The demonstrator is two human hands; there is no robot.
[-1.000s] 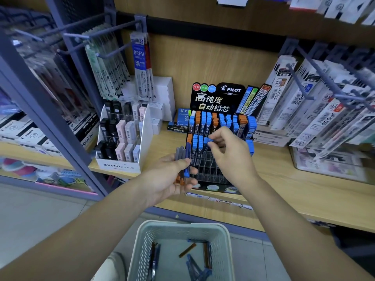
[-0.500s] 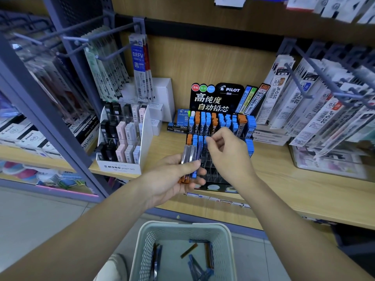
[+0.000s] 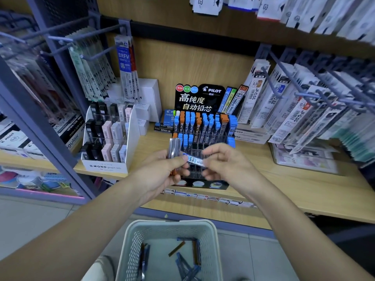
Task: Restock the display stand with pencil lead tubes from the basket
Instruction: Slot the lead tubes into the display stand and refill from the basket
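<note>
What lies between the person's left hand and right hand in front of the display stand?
In the head view, one blue-labelled lead tube bridges the gap from left hand to right hand, with the display stand behind it.

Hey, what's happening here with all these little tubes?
A person is refilling the display stand for pencil leads on a wooden shelf. The left hand grips a bunch of tubes upright. The right hand pinches a single tube with a blue label, held crosswise between the hands, in front of the stand's empty front slots. The back rows hold blue and orange capped tubes. A few loose tubes lie in the basket below.
</note>
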